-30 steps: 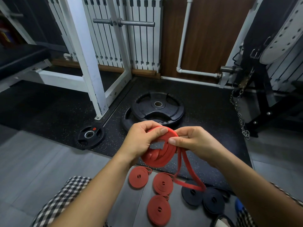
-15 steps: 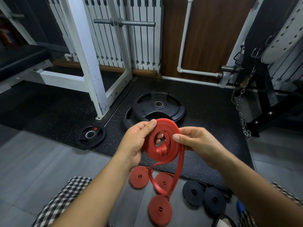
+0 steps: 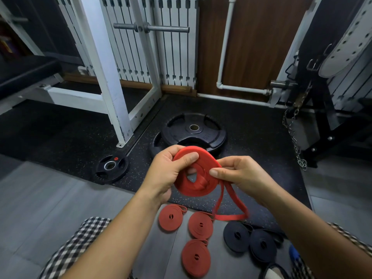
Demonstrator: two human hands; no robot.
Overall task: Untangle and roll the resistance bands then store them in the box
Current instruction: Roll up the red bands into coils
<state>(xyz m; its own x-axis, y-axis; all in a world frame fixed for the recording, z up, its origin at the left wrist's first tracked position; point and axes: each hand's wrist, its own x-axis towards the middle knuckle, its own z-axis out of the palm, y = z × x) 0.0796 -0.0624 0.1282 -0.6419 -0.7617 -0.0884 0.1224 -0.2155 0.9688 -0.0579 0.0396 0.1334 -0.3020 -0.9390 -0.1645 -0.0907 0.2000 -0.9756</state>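
Left hand (image 3: 169, 174), right hand (image 3: 241, 178): both pinch one part-rolled red band (image 3: 193, 186) held between them; loose tail (image 3: 231, 216) hangs below the right hand. Below both: three red rolls (image 3: 170, 218), two black rolls (image 3: 237, 235), done. Outstanding: this tail, then boxing; box unseen.

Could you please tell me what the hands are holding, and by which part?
The left hand grips the red band coil at its left rim; right hand pinches its right rim.

Gym: weight plates (image 3: 194, 129), white rack (image 3: 108, 77), rubber floor (image 3: 251, 141)
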